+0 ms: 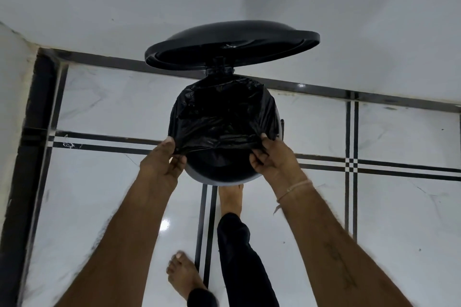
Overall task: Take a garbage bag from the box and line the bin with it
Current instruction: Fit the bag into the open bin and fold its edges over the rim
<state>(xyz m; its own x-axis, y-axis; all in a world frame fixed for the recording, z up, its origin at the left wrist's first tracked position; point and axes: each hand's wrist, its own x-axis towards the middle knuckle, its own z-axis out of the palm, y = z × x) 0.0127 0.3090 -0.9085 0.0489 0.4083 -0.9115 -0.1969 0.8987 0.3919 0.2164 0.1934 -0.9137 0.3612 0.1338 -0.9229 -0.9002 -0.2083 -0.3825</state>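
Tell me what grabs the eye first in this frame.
A black garbage bag fills the centre, draped over the far rim of the round bin. The left hand and right hand pinch its near edge, not yet over the near rim. The black lid stands open behind.

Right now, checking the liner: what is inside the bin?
The black garbage bag sits in the bin, folded over its far rim. The left hand and right hand pinch its near edge, short of the near rim. The bag hides the bin's bottom.
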